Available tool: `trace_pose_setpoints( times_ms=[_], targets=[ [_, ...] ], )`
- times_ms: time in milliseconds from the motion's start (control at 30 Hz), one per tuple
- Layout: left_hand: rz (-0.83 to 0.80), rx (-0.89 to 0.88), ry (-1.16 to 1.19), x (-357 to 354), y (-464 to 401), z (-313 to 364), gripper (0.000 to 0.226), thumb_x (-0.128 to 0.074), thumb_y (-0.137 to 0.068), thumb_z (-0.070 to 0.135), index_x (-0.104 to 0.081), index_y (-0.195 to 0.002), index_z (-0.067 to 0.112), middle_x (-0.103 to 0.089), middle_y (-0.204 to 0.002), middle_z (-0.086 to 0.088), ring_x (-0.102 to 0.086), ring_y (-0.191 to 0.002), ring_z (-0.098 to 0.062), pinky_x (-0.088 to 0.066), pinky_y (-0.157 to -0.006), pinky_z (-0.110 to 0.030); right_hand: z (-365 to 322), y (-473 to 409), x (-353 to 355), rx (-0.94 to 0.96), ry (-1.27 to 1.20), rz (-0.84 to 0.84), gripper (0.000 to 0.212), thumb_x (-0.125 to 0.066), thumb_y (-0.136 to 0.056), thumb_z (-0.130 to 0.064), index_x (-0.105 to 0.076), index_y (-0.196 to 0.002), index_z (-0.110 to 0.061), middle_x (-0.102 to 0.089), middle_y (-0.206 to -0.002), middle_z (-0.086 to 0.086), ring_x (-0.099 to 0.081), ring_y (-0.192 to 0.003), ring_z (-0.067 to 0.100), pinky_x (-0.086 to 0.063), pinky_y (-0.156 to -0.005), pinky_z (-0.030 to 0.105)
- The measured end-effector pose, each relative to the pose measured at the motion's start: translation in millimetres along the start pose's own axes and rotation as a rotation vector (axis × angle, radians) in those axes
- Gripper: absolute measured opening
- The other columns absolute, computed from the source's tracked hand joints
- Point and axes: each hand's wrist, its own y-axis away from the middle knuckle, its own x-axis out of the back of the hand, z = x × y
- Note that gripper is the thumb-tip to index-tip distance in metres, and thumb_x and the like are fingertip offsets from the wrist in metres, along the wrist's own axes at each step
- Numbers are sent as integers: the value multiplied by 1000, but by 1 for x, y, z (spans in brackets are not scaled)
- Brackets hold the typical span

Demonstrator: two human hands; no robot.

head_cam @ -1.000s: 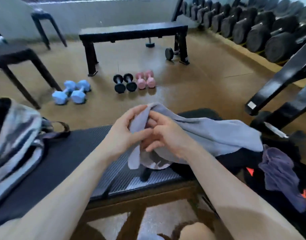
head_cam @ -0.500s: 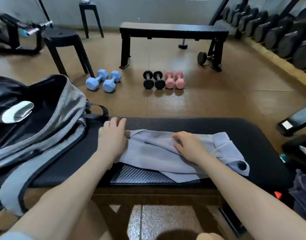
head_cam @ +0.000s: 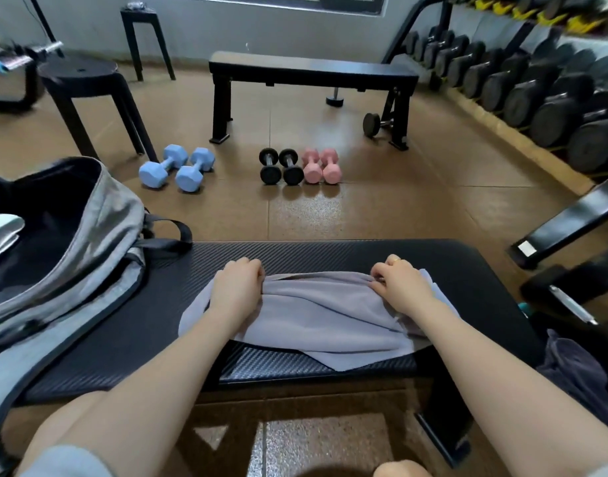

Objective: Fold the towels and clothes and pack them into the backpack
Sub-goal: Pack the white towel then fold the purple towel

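On the bench (head_cam: 330, 256), the towel (head_cam: 326, 315) is lying rumpled; the left hand (head_cam: 239, 285) and right hand (head_cam: 400, 282) are pinching its far edge with curled fingers. The open backpack (head_cam: 72, 242) is sitting left of the towel, dumbbells (head_cam: 178, 166) lying beyond.

A towel (head_cam: 330, 315) is spread on the tabletop (head_cam: 330, 253), with a backpack (head_cam: 65, 242) to its left. Beyond the tabletop, dumbbells (head_cam: 289, 166) are lined on the floor before a bench (head_cam: 313, 72). A dumbbell rack (head_cam: 537, 84) stands at right.
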Motion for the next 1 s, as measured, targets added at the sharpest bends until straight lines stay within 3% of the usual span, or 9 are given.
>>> trace_pose_setpoints(
  times_ms=[133, 267, 367, 500, 667, 733, 867, 933, 1000],
  targets=[
    [-17, 53, 199, 5, 8, -12, 8, -51, -90, 18, -55, -86, 11, -53, -92, -3, -53, -87, -28, -43, -74, -38, 14, 17, 5, -49, -67, 28, 19, -47, -94, -34, -45, -83, -19, -55, -90, 2, -51, -82, 24, -39, -72, 35],
    [-101, 0, -178, 4, 19, -11, 32, -51, -91, 37, -54, -115, 16, -53, -114, -5, -47, -108, -29, -40, -86, -39, 13, 41, 13, -125, -522, 191, 19, -49, -94, -27, -43, -80, -16, -49, -61, 1, -45, -59, 23, -35, -57, 35],
    [-15, 91, -148, 0, 27, -10, 32, -50, -91, 37, -56, -115, 17, -53, -117, -9, -45, -110, -31, -37, -87, -39, 7, 61, 28, -105, -693, 262, 11, -54, -89, -19, -60, -80, -18, -60, -69, -4, -52, -65, 12, -40, -60, 30],
    [112, 149, -69, -6, 36, -13, 24, -57, -88, 34, -56, -105, 15, -50, -121, -10, -44, -113, -32, -33, -91, -42, 7, 86, 40, -77, -1032, 52, 25, -57, -87, -8, -65, -66, -16, -61, -72, -2, -53, -68, 11, -40, -64, 25],
    [23, -16, 448, 22, 48, -9, 17, -46, -95, 21, -56, -87, 12, -62, -77, -4, -55, -76, -23, -36, -64, -33, 26, 93, 54, -93, -1324, -20, 19, -57, -85, -4, -63, -68, -12, -58, -69, 4, -53, -64, 15, -42, -59, 26],
    [-184, -132, 720, 56, 54, 1, 22, -56, -89, 23, -59, -69, 17, -54, -64, 3, -48, -64, -10, -35, -60, -28, 37, 90, 65, -50, -1432, -189, 10, -62, -73, -6, -64, -65, -12, -59, -64, 4, -54, -57, 14, -44, -54, 22],
    [-812, -168, 923, 113, 44, 1, 22, -71, -78, 30, -63, -64, 15, -56, -63, 0, -48, -57, -8, -41, -57, -18, 48, 66, 81, -79, -1204, -251, 8, -66, -69, -4, -67, -65, -10, -62, -66, 5, -57, -60, 13, -45, -58, 22],
    [-731, -94, 662, 115, 22, -5, 31, -70, -75, 41, -63, -66, 12, -60, -64, -2, -53, -59, -12, -44, -59, -25, 48, 40, 80, -126, -898, -40, 12, -65, -81, -5, -69, -72, -11, -63, -72, 6, -55, -67, 14, -41, -62, 23],
    [-406, -49, 326, 95, -2, -7, 30, -68, -78, 42, -61, -66, 15, -60, -64, 2, -56, -65, -15, -42, -59, -28, 43, 12, 70, -159, -603, 154, 12, -62, -85, -15, -68, -76, -17, -65, -75, 4, -55, -69, 15, -39, -61, 25]
  ],
)
